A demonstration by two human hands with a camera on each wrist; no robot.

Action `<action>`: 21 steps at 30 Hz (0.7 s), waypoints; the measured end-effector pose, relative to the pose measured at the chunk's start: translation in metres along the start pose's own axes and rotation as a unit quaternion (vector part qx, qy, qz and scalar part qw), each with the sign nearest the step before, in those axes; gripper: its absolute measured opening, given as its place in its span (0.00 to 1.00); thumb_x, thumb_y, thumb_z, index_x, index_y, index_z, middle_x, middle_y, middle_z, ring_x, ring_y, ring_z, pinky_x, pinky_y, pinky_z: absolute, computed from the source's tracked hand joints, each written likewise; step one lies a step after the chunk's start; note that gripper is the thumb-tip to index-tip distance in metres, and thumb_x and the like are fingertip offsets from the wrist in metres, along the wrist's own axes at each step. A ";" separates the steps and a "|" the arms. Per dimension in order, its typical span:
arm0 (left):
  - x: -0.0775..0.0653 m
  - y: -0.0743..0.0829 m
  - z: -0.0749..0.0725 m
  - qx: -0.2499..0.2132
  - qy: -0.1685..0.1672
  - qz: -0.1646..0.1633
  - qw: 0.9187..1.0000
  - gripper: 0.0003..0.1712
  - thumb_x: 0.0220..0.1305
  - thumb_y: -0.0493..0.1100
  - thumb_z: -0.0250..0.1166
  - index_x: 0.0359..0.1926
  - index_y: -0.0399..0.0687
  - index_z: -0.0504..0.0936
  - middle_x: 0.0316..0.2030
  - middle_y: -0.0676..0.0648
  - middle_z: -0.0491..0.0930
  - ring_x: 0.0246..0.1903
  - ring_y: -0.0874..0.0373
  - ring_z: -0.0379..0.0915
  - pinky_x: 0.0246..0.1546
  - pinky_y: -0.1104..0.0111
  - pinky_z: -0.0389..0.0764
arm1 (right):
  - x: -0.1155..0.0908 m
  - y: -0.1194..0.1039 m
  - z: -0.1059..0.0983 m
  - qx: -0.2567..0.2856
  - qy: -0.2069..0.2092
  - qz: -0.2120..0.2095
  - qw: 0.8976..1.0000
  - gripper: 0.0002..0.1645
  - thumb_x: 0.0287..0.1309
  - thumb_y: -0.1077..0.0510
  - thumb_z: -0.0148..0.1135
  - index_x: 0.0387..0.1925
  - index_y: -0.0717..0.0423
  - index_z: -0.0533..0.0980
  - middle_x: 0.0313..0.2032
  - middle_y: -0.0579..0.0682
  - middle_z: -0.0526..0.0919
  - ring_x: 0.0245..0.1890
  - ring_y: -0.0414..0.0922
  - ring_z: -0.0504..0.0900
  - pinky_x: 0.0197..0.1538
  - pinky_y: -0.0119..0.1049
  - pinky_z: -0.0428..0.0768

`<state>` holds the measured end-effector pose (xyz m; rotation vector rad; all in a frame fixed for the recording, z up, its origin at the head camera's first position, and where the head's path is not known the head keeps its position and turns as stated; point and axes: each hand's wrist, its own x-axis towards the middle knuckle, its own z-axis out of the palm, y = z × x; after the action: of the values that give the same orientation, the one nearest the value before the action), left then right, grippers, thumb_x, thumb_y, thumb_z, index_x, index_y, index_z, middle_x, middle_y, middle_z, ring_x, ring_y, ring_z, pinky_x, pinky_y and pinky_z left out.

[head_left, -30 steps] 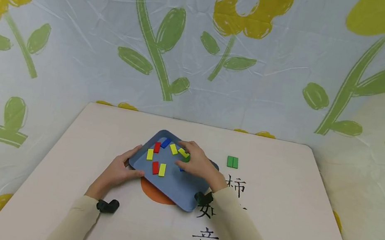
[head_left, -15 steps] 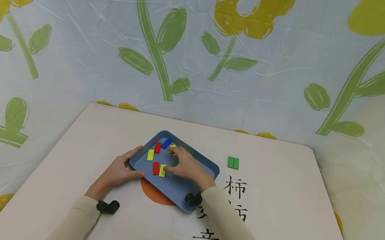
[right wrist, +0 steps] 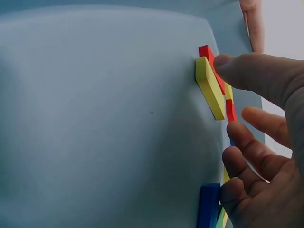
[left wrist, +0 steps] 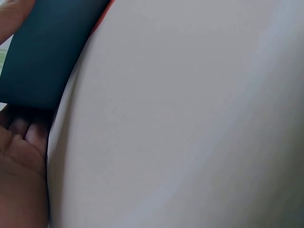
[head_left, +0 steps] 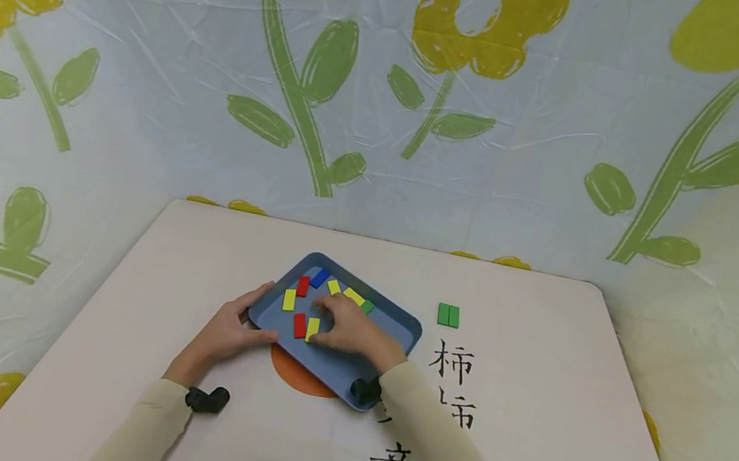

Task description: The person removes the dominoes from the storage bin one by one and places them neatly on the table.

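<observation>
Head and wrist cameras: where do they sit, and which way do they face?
Head: on the head, facing forward and down at a blue rectangular tray; left hand, right hand and cream sleeves show.
Left wrist: on that wrist, facing the tray's edge and pale tabletop; part of that hand shows.
Right wrist: on that wrist, facing into the tray; right hand and some of the left show.
Head and right wrist share both hands.

Creased pale backdrop [head_left: 525,207], yellow flowers [head_left: 507,51], green stems [head_left: 292,85], light table [head_left: 538,354]
</observation>
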<state>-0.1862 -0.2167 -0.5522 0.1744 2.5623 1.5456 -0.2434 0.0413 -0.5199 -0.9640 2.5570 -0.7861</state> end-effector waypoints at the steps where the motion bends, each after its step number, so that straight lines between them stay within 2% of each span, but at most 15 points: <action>1: 0.000 0.000 0.000 -0.003 0.001 -0.002 1.000 0.55 0.48 0.55 0.76 0.74 0.65 0.56 0.74 0.50 0.55 0.73 0.49 0.50 0.70 0.52 0.59 | 0.000 -0.001 0.000 -0.001 -0.002 -0.002 1.000 0.34 0.52 0.46 0.71 0.59 0.54 0.74 0.50 0.47 0.79 0.48 0.41 0.74 0.58 0.34 0.77; 8: -0.001 0.002 0.001 0.000 0.000 -0.003 1.000 0.55 0.49 0.55 0.76 0.74 0.65 0.55 0.74 0.50 0.54 0.73 0.49 0.49 0.70 0.53 0.59 | 0.000 -0.002 0.002 -0.017 -0.010 -0.006 1.000 0.30 0.52 0.46 0.71 0.56 0.52 0.77 0.53 0.44 0.81 0.51 0.41 0.74 0.62 0.35 0.75; 14: -0.002 0.001 0.002 0.009 0.000 0.013 1.000 0.54 0.51 0.53 0.75 0.75 0.61 0.54 0.74 0.47 0.55 0.73 0.46 0.51 0.69 0.51 0.60 | 0.000 -0.003 0.004 -0.030 -0.016 0.002 0.999 0.29 0.53 0.47 0.71 0.56 0.50 0.78 0.53 0.44 0.80 0.51 0.41 0.74 0.62 0.36 0.74; 21: -0.001 -0.004 0.003 0.014 0.007 -0.007 1.000 0.54 0.49 0.56 0.75 0.73 0.71 0.55 0.74 0.52 0.55 0.73 0.48 0.50 0.70 0.51 0.60 | -0.002 -0.003 0.005 -0.030 -0.011 0.000 0.999 0.26 0.52 0.48 0.71 0.53 0.51 0.80 0.50 0.45 0.80 0.49 0.40 0.73 0.57 0.34 0.75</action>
<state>-0.1845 -0.2163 -0.5572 0.1485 2.5902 1.5123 -0.2380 0.0388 -0.5217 -0.9864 2.5745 -0.6981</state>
